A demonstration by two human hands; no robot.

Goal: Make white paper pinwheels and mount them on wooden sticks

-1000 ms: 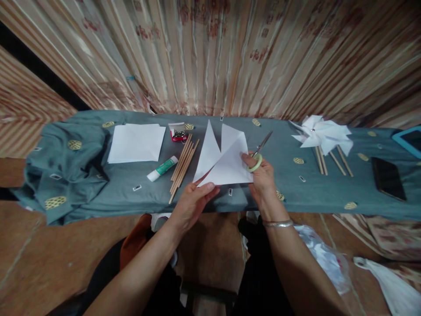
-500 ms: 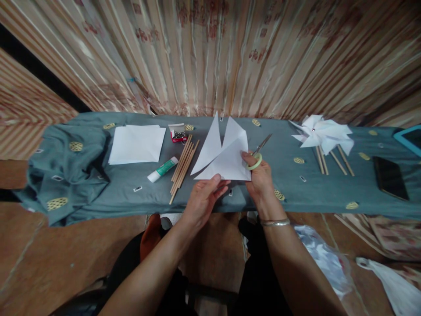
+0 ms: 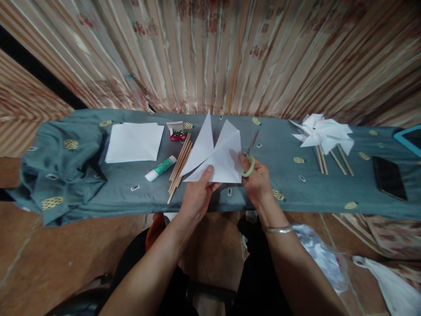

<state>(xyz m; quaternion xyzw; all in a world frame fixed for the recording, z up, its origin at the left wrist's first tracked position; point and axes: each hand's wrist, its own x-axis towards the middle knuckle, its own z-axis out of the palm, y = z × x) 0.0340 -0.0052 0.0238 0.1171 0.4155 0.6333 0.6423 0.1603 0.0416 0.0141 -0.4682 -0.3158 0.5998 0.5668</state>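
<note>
A white sheet of paper, slit inward from its edges into pointed flaps, is held up over the table. My left hand pinches its lower edge, thumb on top and fingers beneath. At the paper's right side is my right hand, closed around the pale green handle of a pair of scissors. The scissor blades point up and away, beside the paper rather than on it. Whether the right fingertips also touch the paper is hard to make out.
Left of the paper lie wooden sticks, a glue stick, a red box of metal pins and stacked white paper. To the right are paper pinwheels on sticks and a dark phone. A patterned curtain hangs behind.
Both hands and the cut paper have shifted slightly left. The scissors have tilted more upright, and my left thumb lies further in over the paper.
</note>
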